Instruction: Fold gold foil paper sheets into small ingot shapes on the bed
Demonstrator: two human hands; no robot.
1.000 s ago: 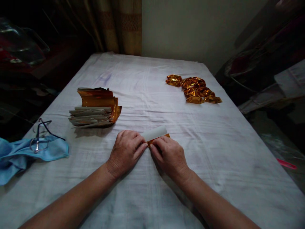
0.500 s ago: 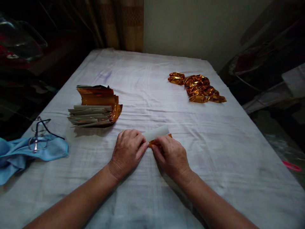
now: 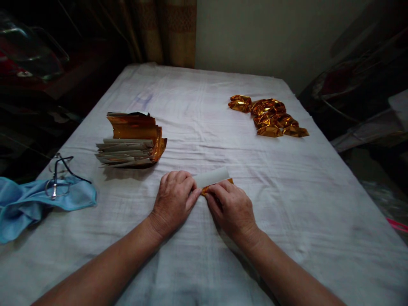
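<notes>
a: lying flat on the white cloth [image 3: 204,127] near the front middle of the counter is a folded paper strip [image 3: 213,177] — white on top, with a gold foil edge peeking out along its near side.

b: and the hands?

a: both are on it. the left hand [image 3: 174,199] presses down palm-low on the strip's left end, fingers curled over it and touching the paper. the right hand [image 3: 232,208] pinches the gold edge between thumb and fingertips, just beside the left one; the two nearly meet at the fold.

b: so neither is loose?

a: no — each is closed on the strip, the left pinning, the right gripping. the far right end of the strip sticks out bare past the knuckles.

b: what sits farther out?

a: to the left and a little beyond, a stack of sheets [image 3: 132,142], pale sides showing at the front and gold foil curling up at the back and right. well apart on the far right, a cluster of folded gold pieces [image 3: 269,115] lies in a loose line on the cloth. at the left edge, a blue cloth [image 3: 38,203] hangs partly off the counter, with a pair of glasses [image 3: 59,178] resting on it. behind the counter stand a curtain [image 3: 165,32] and a plain wall [image 3: 261,34]; the sides are too dark to tell.
</notes>
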